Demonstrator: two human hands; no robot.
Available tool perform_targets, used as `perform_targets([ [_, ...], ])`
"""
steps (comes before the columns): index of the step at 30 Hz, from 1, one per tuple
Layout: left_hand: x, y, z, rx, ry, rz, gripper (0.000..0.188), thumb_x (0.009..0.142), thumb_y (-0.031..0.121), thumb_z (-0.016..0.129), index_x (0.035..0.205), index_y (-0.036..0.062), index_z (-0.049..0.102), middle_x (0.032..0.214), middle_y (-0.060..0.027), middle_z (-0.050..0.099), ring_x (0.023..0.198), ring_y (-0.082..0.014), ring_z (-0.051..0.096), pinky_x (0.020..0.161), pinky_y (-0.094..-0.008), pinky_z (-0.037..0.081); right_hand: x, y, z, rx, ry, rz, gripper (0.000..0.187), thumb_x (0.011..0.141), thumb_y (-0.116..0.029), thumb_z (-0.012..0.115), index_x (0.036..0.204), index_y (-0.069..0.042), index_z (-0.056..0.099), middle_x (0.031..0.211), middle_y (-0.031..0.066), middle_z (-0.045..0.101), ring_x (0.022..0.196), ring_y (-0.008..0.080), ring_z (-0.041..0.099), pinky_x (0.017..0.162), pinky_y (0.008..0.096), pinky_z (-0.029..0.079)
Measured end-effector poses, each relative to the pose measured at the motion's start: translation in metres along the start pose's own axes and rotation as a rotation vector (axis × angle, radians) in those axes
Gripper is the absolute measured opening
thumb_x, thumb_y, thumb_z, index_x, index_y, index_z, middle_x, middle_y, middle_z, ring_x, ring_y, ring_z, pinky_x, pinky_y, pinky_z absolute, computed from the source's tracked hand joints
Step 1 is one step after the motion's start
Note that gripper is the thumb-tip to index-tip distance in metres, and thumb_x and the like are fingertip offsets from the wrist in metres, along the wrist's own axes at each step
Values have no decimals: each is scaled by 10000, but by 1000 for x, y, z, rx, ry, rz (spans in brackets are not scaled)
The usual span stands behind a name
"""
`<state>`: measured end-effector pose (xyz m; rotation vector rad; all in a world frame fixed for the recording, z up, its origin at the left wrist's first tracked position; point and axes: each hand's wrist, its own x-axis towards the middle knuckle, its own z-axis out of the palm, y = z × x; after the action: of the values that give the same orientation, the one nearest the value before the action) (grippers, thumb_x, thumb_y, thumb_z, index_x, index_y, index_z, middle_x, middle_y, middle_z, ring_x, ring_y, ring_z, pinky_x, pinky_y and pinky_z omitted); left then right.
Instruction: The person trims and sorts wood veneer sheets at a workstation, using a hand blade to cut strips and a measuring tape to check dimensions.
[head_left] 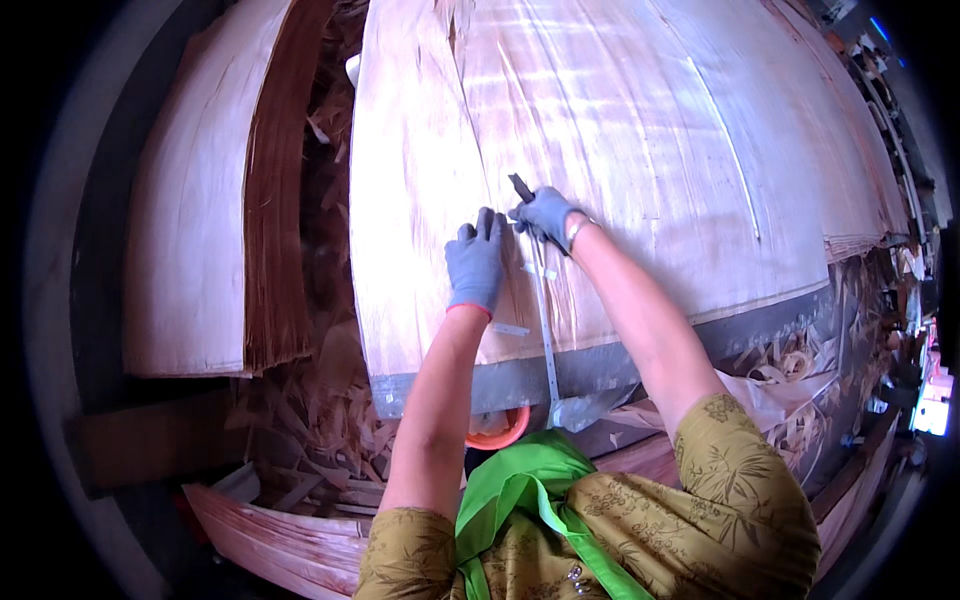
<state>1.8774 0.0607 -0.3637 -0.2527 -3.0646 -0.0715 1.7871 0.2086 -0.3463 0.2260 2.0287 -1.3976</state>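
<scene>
A large pale wood veneer sheet (620,200) lies before me on top of a stack. My left hand (474,268), in a grey glove, rests on it with the fingers stretched out, beside a long crack running along the grain. Just to its right, my right hand (545,215), also gloved, is closed around a short dark knife-like tool (520,187) whose end sticks out at the upper left. What its fingertips touch is hidden. A narrow white tape strip (547,335) runs from below the right hand over the sheet's near edge. Short tape pieces (510,328) cross the crack line.
Another veneer stack (200,210) stands at the left, across a gap filled with wood scraps (335,400). A grey board edge (640,370) borders the near side, with an orange bucket (505,428) below it. More veneer (290,540) lies at the lower left.
</scene>
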Motion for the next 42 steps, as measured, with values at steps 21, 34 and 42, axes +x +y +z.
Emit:
perform_targets([
  [21, 51, 44, 3, -220, 103, 123, 329, 786, 160, 494, 1104, 212, 562, 1170, -64, 507, 969, -264, 527, 675, -417, 427, -53, 39, -47, 35, 116, 47, 233, 815, -294, 667, 739, -82, 608, 560, -12, 515, 410, 85, 409, 379, 249, 306],
  [34, -137, -150, -78, -1891, -752, 240, 673, 836, 100, 568, 1432, 48, 260, 1348, -111, 427, 1157, -188, 448, 996, -291, 350, -228, -24, 173, 140, 195, 6, 156, 854, -132, 623, 924, 6, 619, 728, 26, 609, 611, 88, 533, 568, 235, 439],
  [42, -242, -373, -149, -1915, -510, -347, 308, 899, 108, 549, 1155, -60, 580, 1127, -72, 608, 1008, -146, 564, 920, -272, 427, -188, -105, 428, 370, -113, -97, 193, 842, -214, 670, 910, -35, 646, 736, -32, 596, 664, 62, 497, 601, 242, 438],
])
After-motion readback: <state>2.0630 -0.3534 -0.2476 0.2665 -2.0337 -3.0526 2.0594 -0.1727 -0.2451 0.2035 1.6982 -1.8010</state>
